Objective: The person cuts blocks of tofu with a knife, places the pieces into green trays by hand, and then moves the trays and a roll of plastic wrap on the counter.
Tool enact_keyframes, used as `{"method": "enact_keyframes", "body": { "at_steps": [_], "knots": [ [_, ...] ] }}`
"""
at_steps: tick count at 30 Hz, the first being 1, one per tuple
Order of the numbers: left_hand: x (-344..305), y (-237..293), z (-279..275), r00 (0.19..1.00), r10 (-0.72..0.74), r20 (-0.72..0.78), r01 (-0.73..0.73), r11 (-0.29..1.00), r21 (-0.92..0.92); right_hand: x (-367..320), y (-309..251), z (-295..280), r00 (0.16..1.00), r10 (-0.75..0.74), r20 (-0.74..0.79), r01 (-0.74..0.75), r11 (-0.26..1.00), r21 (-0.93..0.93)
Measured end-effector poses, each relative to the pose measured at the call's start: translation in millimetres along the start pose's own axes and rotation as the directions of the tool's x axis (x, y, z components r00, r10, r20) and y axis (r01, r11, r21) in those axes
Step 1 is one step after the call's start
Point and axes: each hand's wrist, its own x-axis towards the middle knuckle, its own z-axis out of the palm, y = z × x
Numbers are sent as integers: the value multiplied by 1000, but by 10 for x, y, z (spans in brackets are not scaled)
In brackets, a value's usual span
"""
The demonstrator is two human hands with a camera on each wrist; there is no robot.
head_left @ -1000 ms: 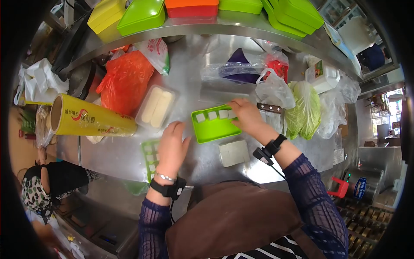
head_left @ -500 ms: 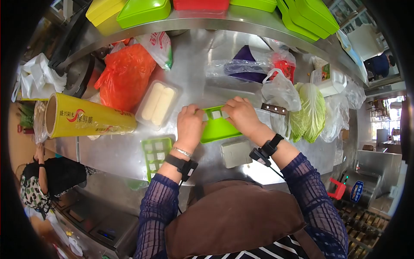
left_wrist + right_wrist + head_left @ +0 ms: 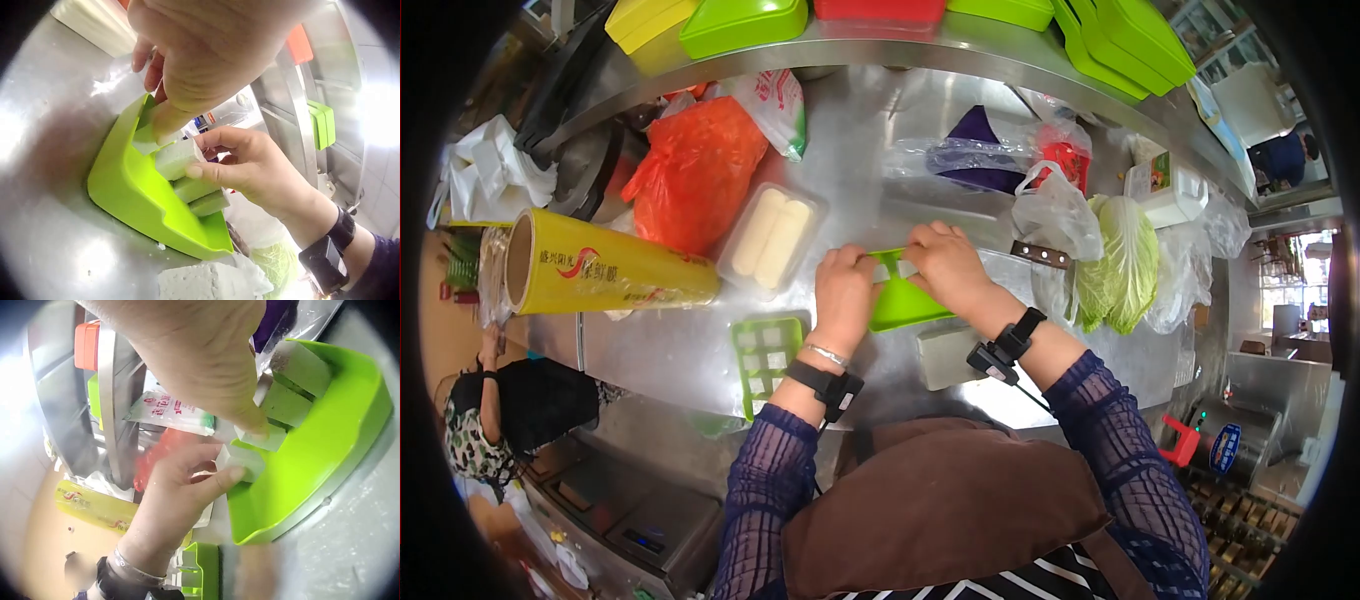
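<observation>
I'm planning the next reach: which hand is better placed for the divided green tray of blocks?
Left hand, probably: nearer the divided tray, though it pinches a block; the right hand is farther.

You have four white blocks [image 3: 287,405] in the green box [image 3: 331,437] you reach into; two pale logs [image 3: 760,235]; one cabbage [image 3: 1122,260]; one yellow roll [image 3: 615,268].

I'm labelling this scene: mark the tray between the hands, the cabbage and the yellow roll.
Tray [image 3: 295,464]: right wrist view, its inside.
Cabbage [image 3: 1122,266]: head view, its leaves.
Yellow roll [image 3: 615,270]: head view, its side.
</observation>
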Motion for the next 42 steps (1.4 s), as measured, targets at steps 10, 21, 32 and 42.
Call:
{"method": "enact_keyframes", "body": {
  "at_steps": [10, 21, 32, 42],
  "knots": [
    [-21, 21, 35, 1000, -9, -25, 10, 1000, 28, -49, 23, 138, 999, 18, -30, -18, 1000, 5],
    [55, 105, -37, 998, 37, 41, -35, 998, -51, -183, 139, -257, 997, 81, 5, -80, 996, -23],
    [106, 173, 187, 998, 60, -7, -60, 998, 28, -204, 154, -63, 994, 105, 14, -105, 994, -16],
    [77, 153, 134, 999, 10, 31, -10, 1000, -20, -277, 217, -296, 990, 140, 0, -140, 990, -1]
  ]
}}
